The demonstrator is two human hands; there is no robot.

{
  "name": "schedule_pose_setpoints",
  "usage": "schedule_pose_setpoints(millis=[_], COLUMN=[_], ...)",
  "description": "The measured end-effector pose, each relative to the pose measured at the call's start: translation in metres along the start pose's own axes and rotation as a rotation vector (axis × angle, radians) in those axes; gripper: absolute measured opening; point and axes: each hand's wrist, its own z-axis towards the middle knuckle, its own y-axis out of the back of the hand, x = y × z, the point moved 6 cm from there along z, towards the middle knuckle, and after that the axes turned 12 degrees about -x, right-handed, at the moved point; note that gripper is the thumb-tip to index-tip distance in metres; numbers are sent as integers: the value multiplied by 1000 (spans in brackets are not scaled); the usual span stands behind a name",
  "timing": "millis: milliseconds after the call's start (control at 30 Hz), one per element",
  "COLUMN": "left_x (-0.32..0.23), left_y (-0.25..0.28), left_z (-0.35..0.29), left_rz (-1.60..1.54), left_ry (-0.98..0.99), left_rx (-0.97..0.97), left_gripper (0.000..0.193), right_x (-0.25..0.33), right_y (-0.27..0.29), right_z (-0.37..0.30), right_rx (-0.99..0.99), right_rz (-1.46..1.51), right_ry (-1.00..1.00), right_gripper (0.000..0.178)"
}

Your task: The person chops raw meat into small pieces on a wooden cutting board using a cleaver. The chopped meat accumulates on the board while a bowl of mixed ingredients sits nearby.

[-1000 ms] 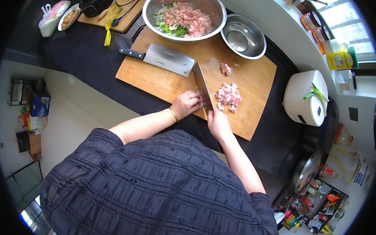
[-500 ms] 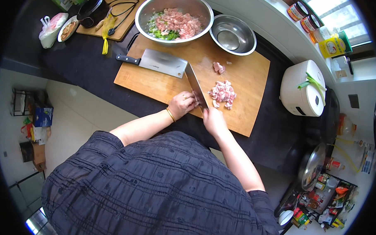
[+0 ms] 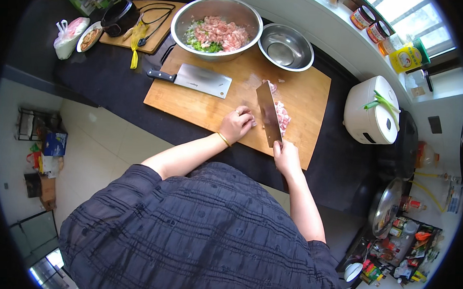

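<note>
My right hand grips a cleaver by its handle; the broad blade is tilted over the wooden cutting board. Beside the blade lies a pile of diced meat, partly covered by it. Left of the blade, my left hand rests low over the board with curled fingers, a small pale bit of meat just showing at the fingertips. A second cleaver with a black handle lies flat on the board. More meat sits near the blade's far end.
Behind the board stand a steel bowl of minced meat and chopped greens, and a smaller steel bowl. A white rice cooker with scallions on top is at right. A black pot and a knotted plastic bag stand far left.
My right hand has carried the cleaver rightward, away from my left hand to the diced pile, and its blade has turned flatter. My left hand has shifted slightly right in the picture.
</note>
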Motion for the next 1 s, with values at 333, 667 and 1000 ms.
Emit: schedule_pose_setpoints(millis=[333, 667, 1000], left_x=[9, 8, 15], left_y=[15, 1, 1], left_z=[-3, 0, -2], left_rz=[50, 90, 59], left_ry=[-89, -122, -188], left_rx=[-17, 26, 1], left_gripper=[20, 8, 13], right_x=[11, 9, 17], right_y=[14, 8, -7], right_z=[-20, -15, 4], right_rx=[11, 72, 154], right_rz=[-119, -204, -272], right_ry=[82, 175, 234], right_gripper=[23, 23, 21])
